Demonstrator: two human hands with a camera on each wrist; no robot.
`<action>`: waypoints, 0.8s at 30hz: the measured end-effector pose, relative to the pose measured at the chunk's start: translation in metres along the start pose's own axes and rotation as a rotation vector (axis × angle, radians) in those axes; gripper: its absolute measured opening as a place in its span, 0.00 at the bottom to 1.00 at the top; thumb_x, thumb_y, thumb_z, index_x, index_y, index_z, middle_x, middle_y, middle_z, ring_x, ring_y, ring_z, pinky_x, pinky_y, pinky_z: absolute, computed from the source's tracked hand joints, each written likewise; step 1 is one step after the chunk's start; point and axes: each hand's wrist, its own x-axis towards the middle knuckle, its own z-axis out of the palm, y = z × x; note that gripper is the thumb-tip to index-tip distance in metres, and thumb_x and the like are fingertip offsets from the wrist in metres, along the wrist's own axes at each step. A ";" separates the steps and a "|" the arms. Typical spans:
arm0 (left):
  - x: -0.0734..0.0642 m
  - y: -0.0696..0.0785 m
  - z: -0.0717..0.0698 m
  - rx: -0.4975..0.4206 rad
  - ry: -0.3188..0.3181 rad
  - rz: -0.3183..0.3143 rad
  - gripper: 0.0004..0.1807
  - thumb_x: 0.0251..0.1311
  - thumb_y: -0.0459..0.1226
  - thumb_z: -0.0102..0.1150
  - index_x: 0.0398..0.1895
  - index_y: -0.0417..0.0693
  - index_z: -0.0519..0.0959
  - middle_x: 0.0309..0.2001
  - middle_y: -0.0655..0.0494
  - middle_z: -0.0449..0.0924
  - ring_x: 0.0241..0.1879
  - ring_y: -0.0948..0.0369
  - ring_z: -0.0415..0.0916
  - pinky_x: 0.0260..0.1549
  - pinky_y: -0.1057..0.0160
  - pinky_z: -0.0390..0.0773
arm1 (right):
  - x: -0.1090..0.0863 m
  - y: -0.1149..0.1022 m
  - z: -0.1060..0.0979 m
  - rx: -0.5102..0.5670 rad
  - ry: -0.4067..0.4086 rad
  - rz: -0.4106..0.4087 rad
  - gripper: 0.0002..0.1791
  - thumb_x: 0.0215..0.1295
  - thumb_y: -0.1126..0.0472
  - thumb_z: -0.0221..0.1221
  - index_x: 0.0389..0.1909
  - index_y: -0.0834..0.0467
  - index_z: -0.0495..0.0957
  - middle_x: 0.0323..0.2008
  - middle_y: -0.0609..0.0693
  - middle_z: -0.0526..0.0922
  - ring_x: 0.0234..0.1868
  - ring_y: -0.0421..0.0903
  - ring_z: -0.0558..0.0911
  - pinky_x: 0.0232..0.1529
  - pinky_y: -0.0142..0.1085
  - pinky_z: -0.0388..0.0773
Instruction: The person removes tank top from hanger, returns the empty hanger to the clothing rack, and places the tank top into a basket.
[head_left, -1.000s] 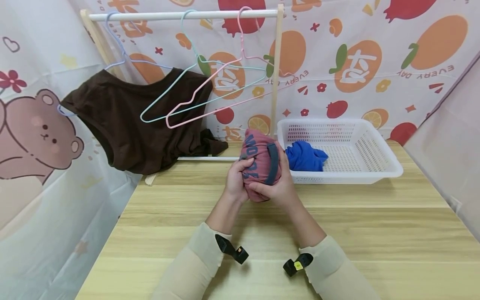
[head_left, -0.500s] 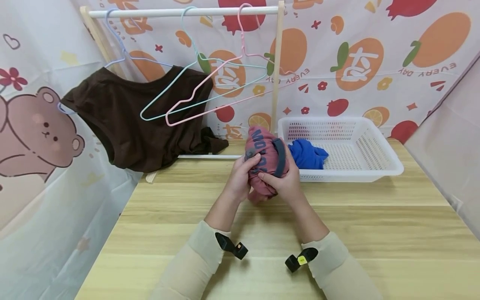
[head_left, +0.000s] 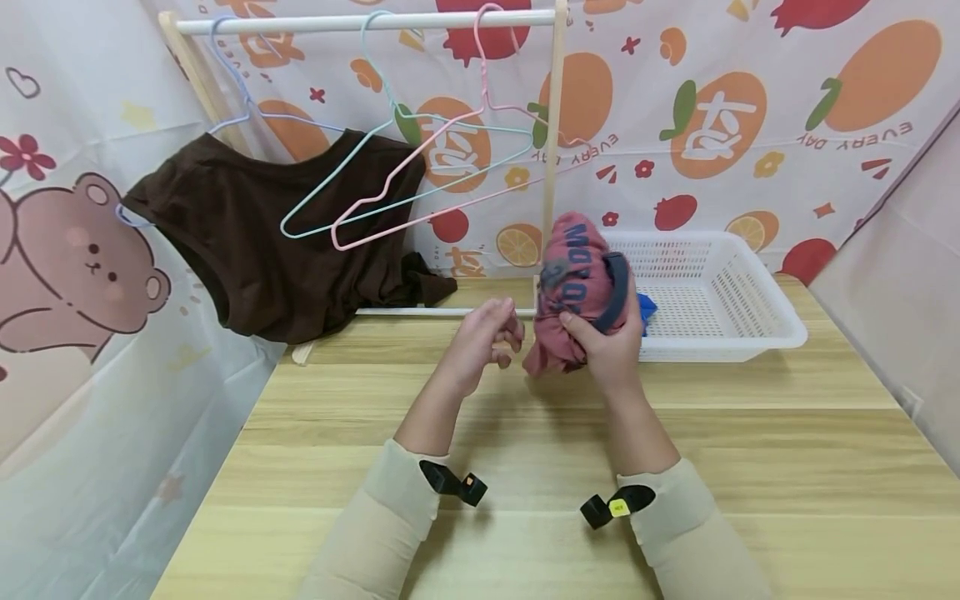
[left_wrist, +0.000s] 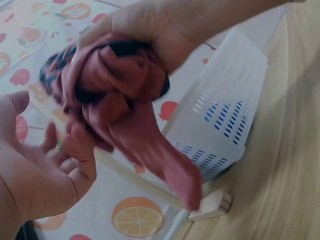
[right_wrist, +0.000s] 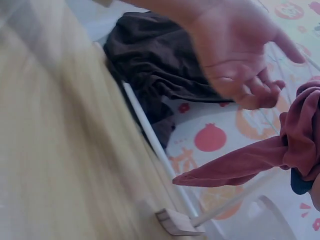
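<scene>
A bunched-up dusty-pink garment [head_left: 573, 287] with dark lettering and a dark band hangs above the table, in front of the basket's left end. My right hand [head_left: 613, 354] grips it from the right, thumb across its near side. In the left wrist view a loose end of the garment [left_wrist: 165, 155] dangles below the bundle. Just to the left, my left hand [head_left: 480, 346] is apart from the cloth, its fingers loosely bent and holding nothing. The right wrist view also shows this left hand [right_wrist: 240, 55] beside the garment.
A white perforated basket [head_left: 750, 352] stands at the back right; a blue cloth [head_left: 648, 312] inside is mostly hidden. On the rack [head_left: 300, 32], a brown sleeveless top [head_left: 300, 242] is on a blue hanger, beside a mint hanger [head_left: 330, 183] and a pink hanger [head_left: 427, 218].
My left hand has let go of the pink garment and drawn away from it. The right hand has carried the garment to the right and slightly up, covering part of the blue cloth.
</scene>
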 end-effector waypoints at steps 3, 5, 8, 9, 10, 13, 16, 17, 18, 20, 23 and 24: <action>0.000 -0.005 0.002 0.110 -0.134 -0.086 0.33 0.72 0.60 0.35 0.31 0.41 0.75 0.26 0.53 0.79 0.24 0.59 0.75 0.18 0.65 0.68 | 0.007 0.006 -0.007 0.041 0.052 -0.055 0.51 0.48 0.73 0.69 0.74 0.47 0.60 0.64 0.52 0.73 0.61 0.49 0.74 0.64 0.37 0.70; 0.001 -0.010 0.007 0.177 -0.236 -0.147 0.39 0.71 0.63 0.31 0.34 0.37 0.78 0.27 0.51 0.82 0.24 0.58 0.78 0.18 0.64 0.70 | 0.010 0.004 -0.008 0.075 0.067 -0.074 0.50 0.48 0.74 0.68 0.74 0.49 0.60 0.64 0.54 0.73 0.62 0.51 0.73 0.65 0.38 0.69; 0.003 -0.018 0.017 0.233 -0.365 -0.197 0.44 0.68 0.68 0.28 0.51 0.37 0.76 0.37 0.44 0.86 0.29 0.54 0.83 0.19 0.63 0.73 | 0.010 0.001 -0.007 0.124 0.081 -0.073 0.51 0.48 0.75 0.67 0.74 0.48 0.59 0.65 0.53 0.73 0.63 0.50 0.73 0.65 0.38 0.68; 0.004 -0.020 0.021 0.233 -0.391 -0.205 0.46 0.66 0.71 0.29 0.57 0.39 0.71 0.41 0.42 0.86 0.33 0.52 0.85 0.20 0.62 0.74 | 0.010 0.000 -0.007 0.139 0.083 -0.074 0.51 0.48 0.75 0.67 0.74 0.48 0.60 0.64 0.53 0.73 0.63 0.50 0.73 0.65 0.38 0.68; 0.005 -0.023 0.024 0.225 -0.410 -0.204 0.49 0.62 0.74 0.31 0.62 0.40 0.68 0.46 0.40 0.85 0.37 0.51 0.85 0.21 0.61 0.76 | 0.010 -0.001 -0.006 0.159 0.085 -0.071 0.50 0.48 0.76 0.66 0.73 0.48 0.60 0.64 0.53 0.73 0.62 0.50 0.73 0.65 0.38 0.68; 0.006 -0.029 0.030 0.136 -0.391 -0.150 0.60 0.47 0.80 0.37 0.72 0.45 0.55 0.56 0.34 0.78 0.50 0.45 0.82 0.30 0.51 0.83 | 0.008 -0.003 -0.003 0.216 0.076 -0.067 0.49 0.48 0.77 0.65 0.73 0.50 0.61 0.62 0.54 0.74 0.61 0.51 0.73 0.64 0.38 0.70; 0.005 -0.032 0.031 0.017 -0.353 -0.064 0.67 0.38 0.81 0.42 0.74 0.41 0.55 0.62 0.33 0.72 0.57 0.46 0.77 0.43 0.41 0.80 | 0.006 -0.005 0.001 0.280 0.045 -0.055 0.48 0.48 0.78 0.63 0.72 0.51 0.61 0.61 0.55 0.74 0.60 0.51 0.74 0.62 0.39 0.72; 0.005 -0.032 0.031 -0.019 -0.344 -0.034 0.67 0.39 0.80 0.44 0.74 0.41 0.54 0.63 0.33 0.71 0.58 0.48 0.77 0.46 0.38 0.78 | 0.005 -0.005 0.003 0.306 0.035 -0.049 0.47 0.48 0.79 0.62 0.72 0.52 0.61 0.60 0.55 0.74 0.59 0.52 0.74 0.61 0.39 0.73; 0.005 -0.032 0.031 -0.044 -0.346 -0.006 0.67 0.39 0.80 0.44 0.74 0.39 0.55 0.63 0.36 0.71 0.57 0.51 0.77 0.49 0.39 0.78 | 0.004 -0.006 0.004 0.325 0.025 -0.042 0.47 0.49 0.80 0.61 0.72 0.52 0.61 0.60 0.55 0.73 0.59 0.52 0.74 0.60 0.39 0.73; 0.004 -0.032 0.031 -0.104 -0.351 0.042 0.66 0.41 0.79 0.44 0.74 0.41 0.54 0.61 0.45 0.73 0.54 0.59 0.77 0.52 0.42 0.77 | 0.002 -0.006 0.006 0.351 0.014 -0.032 0.47 0.49 0.81 0.61 0.72 0.53 0.60 0.60 0.56 0.73 0.59 0.52 0.73 0.59 0.38 0.74; 0.004 -0.031 0.030 -0.192 -0.344 0.099 0.63 0.44 0.79 0.44 0.73 0.42 0.57 0.56 0.59 0.75 0.48 0.66 0.75 0.50 0.53 0.79 | -0.001 -0.006 0.008 0.358 0.001 -0.013 0.48 0.49 0.81 0.60 0.73 0.53 0.59 0.61 0.55 0.72 0.59 0.51 0.73 0.58 0.37 0.75; 0.003 -0.030 0.030 -0.219 -0.332 0.117 0.62 0.44 0.79 0.44 0.72 0.44 0.58 0.55 0.63 0.75 0.46 0.66 0.76 0.47 0.56 0.79 | -0.002 -0.006 0.008 0.351 -0.014 -0.005 0.49 0.49 0.81 0.60 0.73 0.53 0.58 0.62 0.56 0.72 0.59 0.51 0.74 0.58 0.37 0.75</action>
